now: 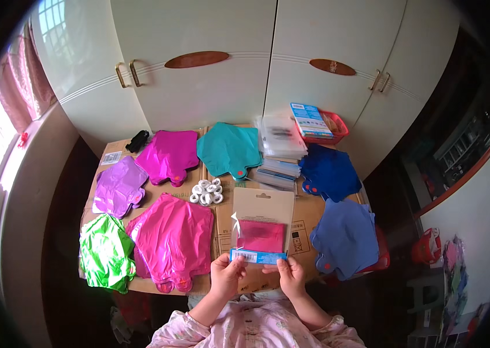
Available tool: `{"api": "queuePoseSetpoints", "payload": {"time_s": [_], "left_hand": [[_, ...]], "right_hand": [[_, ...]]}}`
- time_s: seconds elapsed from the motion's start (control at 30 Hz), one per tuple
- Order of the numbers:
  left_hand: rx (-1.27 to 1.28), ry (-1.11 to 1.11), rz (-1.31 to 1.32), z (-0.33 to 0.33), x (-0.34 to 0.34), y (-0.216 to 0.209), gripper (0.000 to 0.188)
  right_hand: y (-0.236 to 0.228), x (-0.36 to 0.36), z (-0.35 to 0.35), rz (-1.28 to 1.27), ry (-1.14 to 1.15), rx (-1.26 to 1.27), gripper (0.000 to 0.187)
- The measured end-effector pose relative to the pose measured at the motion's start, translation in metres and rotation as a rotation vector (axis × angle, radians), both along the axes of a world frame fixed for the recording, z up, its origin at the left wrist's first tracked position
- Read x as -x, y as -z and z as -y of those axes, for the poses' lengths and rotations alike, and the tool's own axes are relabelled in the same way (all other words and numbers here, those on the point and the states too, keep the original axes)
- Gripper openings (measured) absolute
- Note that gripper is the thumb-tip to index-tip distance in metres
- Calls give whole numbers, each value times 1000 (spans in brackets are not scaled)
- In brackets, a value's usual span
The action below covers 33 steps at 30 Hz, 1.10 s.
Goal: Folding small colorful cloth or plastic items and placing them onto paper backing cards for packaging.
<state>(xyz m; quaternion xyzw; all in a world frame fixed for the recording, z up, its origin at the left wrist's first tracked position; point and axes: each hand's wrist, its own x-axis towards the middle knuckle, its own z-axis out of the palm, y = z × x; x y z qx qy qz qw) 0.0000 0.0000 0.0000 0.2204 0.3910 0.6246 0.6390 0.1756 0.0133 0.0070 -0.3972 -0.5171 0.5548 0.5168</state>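
My left hand and my right hand both grip the lower edge of a clear flat packet. The packet has a beige card back, a folded pink foil piece inside and a blue strip along its bottom. It is held upright over the front middle of a cardboard-covered table. A pile of pink foil balloons lies just left of my left hand. Just right of my right hand lies a pile of blue foil balloons.
Green, lilac, magenta, teal and dark blue foil balloon piles ring the table. White rings sit mid-table, stacked packets and a red basket at the back. White wardrobe doors stand behind.
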Motion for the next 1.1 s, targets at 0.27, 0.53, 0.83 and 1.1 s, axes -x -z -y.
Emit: {"api": "queuePoseSetpoints", "payload": {"time_s": [0.27, 0.53, 0.83, 1.1], "left_hand": [[-20, 13, 146, -2, -2, -15, 15], [-87, 20, 31, -2, 3, -8, 13], [-147, 46, -31, -3, 3, -7, 8], [-94, 84, -27, -2, 4, -13, 12]], "right_hand": [[-2, 0, 2, -25, -10, -43, 25], [5, 0, 0, -37, -10, -72, 26], [11, -4, -9, -220, -59, 44, 14], [11, -3, -11, -218, -62, 102, 14]]}}
